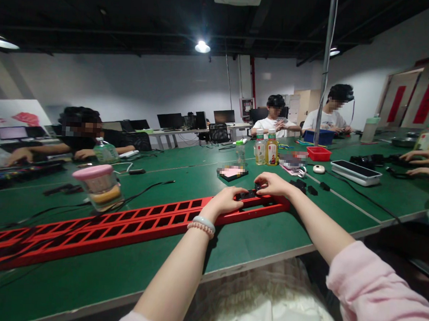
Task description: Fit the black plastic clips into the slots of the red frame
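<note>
A long red rack [175, 230] with rows of rectangular openings lies across the green table. At its right end, my left hand [225, 202], with a bracelet and a bangle at the wrist, has thumb and fingers around a small black part [247, 196] set in the rack. Just to the right, my right hand [273, 184] pinches a small black piece [258, 186] above the same end of the rack. The fingers partly hide both pieces, and their exact kind does not show. More black pieces [311, 189] lie on the table beyond my right forearm.
A pink-lidded cup [100, 188] stands behind the rack, near black cables. Farther back are drink bottles [271, 148], a red tray [319, 153], a blue bin [320, 136] and a white box-shaped device [356, 172]. A metal pole [325, 75] rises there. Co-workers sit around the table.
</note>
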A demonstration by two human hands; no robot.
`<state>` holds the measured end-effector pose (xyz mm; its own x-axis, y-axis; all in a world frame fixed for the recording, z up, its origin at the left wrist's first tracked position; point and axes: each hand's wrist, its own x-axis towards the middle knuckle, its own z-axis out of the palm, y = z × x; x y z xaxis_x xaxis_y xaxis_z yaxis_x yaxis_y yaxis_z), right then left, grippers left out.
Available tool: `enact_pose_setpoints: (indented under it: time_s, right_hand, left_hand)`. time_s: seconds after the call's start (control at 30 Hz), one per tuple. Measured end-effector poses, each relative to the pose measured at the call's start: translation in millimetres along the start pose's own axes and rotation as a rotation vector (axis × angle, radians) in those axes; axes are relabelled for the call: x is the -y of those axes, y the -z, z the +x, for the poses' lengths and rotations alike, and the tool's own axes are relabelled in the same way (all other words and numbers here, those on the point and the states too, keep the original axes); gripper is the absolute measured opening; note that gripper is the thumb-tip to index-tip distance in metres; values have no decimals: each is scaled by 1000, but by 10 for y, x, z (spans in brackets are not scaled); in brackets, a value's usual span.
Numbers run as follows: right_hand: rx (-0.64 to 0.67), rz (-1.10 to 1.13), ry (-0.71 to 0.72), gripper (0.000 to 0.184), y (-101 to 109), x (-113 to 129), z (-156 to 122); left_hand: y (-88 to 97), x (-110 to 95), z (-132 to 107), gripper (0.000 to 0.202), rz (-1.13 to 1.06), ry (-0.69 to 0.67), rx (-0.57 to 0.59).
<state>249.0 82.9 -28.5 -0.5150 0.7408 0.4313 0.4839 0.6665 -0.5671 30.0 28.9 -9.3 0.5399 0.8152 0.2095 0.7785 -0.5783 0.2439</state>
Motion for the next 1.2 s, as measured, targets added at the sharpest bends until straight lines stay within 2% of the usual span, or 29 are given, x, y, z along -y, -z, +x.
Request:
enact_pose_setpoints:
  time_s: [0.4, 1.2]
  right_hand:
    - [83, 7, -36, 37, -17, 50, -15]
    - [135, -118, 21, 40, 2, 76, -32]
  left_hand:
    - [-24, 36, 12, 56, -19, -11, 29]
    - [-53, 69, 36, 54, -40, -20, 56]
